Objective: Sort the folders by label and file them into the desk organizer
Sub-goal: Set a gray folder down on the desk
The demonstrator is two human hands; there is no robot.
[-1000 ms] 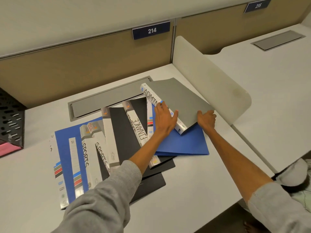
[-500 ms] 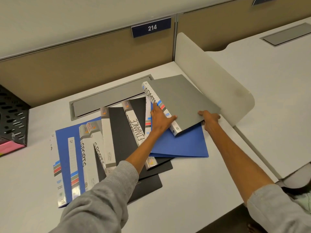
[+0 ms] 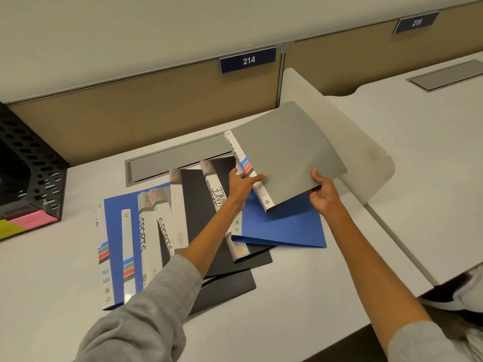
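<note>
A grey folder point(image 3: 285, 150) is lifted and tilted above the pile. My right hand point(image 3: 322, 194) grips its lower right edge, thumb on the cover. My left hand point(image 3: 241, 182) holds its white spine, thumb lying along the cover. Beneath it lies a blue folder point(image 3: 287, 226). A black folder labelled FINANCE point(image 3: 217, 194) lies left of that, partly under my left forearm. Further left lie two folders labelled SPORTS point(image 3: 145, 231) on another blue folder point(image 3: 115, 226). The black mesh desk organizer point(image 3: 28, 165) stands at the far left.
Pink and yellow sticky labels point(image 3: 23, 223) mark the organizer's base. A grey cable hatch point(image 3: 172, 163) sits behind the pile. A white curved divider point(image 3: 347, 142) rises right of the folders, with the neighbouring desk point(image 3: 431, 142) beyond. The tan partition carries plates 214 and 215.
Both hands have raised the grey folder off the blue one and tipped it up; its written label is now out of sight. The camera has shifted slightly.
</note>
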